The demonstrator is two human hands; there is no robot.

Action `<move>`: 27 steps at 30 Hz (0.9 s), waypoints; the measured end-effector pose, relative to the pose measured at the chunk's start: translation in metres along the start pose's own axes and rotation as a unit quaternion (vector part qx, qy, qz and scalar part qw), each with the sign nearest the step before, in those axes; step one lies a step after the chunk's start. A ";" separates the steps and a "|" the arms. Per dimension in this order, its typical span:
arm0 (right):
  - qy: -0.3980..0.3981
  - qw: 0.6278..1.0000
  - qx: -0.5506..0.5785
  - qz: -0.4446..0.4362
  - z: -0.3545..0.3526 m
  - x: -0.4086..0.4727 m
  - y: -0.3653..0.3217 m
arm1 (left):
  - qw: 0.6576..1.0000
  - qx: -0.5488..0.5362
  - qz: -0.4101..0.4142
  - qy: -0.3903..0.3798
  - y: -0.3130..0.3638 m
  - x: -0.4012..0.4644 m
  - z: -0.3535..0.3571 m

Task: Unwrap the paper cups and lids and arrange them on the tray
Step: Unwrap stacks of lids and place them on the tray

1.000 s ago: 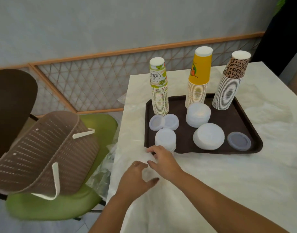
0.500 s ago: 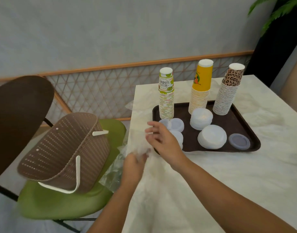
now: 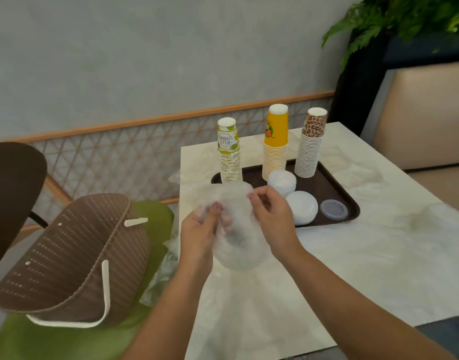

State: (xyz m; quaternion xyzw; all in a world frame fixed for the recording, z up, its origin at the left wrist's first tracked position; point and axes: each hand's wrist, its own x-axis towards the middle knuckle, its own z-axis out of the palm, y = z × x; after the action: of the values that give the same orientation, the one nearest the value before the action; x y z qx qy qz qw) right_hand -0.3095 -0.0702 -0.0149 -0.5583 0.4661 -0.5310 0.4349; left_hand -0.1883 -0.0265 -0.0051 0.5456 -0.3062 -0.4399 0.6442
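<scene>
Marble table (image 3: 353, 255): both hands (left hand (image 3: 199, 229), right hand (image 3: 272, 216)) grip clear wrap (image 3: 236, 245).

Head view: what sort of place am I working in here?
Probably a cafe seating area: stacks of paper cups on a serving tray, a marble-look table, a cushioned bench and a potted plant.

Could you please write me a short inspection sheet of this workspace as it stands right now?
Surface: pale marble-look table.
Job's things: brown tray holds three cup stacks and white lid stacks; one clear lid lies alone.
Clutter: loose plastic wrap at the table's left edge.
Grippers: left hand and right hand hold a clear plastic bag above the table.
Cables: nothing seen.
Surroundings: brown basket on green chair; plant.
</scene>
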 end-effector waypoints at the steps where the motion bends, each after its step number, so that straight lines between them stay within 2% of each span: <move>1: 0.023 1.000 -0.002 0.001 -0.007 0.001 -0.002 | 1.000 0.005 0.005 0.021 0.001 0.002 0.002; 4: 0.081 0.997 0.000 0.003 -0.031 0.006 -0.005 | 0.998 0.013 0.011 0.063 0.002 0.007 0.006; 15: 0.196 0.977 -0.044 -0.066 -0.122 0.027 -0.015 | 0.996 0.030 -0.002 0.083 -0.030 0.032 0.017; 17: 0.194 0.976 -0.063 -0.075 -0.134 0.027 -0.016 | 0.994 0.071 -0.010 0.088 -0.039 0.032 0.020; 19: 0.171 0.979 -0.066 -0.089 -0.148 0.028 -0.019 | 0.979 0.178 0.010 0.102 -0.048 0.032 0.023; 21: 0.132 0.983 -0.065 -0.112 -0.160 0.029 -0.023 | 0.954 0.263 0.072 0.127 -0.047 0.028 0.032; 22: 0.109 0.983 -0.071 -0.126 -0.164 0.030 -0.025 | 0.947 0.269 0.119 0.129 -0.041 0.026 0.039; 24: 0.066 0.981 -0.091 -0.157 -0.172 0.032 -0.033 | 0.944 0.263 0.189 0.061 -0.021 0.024 0.067; 25: 0.048 0.980 -0.096 -0.167 -0.176 0.033 -0.036 | 0.944 0.273 0.186 -0.017 -0.011 0.023 0.085; 27: 0.018 0.978 -0.099 -0.181 -0.179 0.035 -0.041 | 0.933 0.283 0.083 -0.207 0.006 0.016 0.122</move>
State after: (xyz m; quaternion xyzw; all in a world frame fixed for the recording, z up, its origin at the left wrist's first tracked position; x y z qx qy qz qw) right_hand -0.4858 -0.0956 0.0421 -0.6643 0.4149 -0.5621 0.2656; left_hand -0.2868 -0.0933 0.0261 0.5747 -0.5886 -0.3833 0.4198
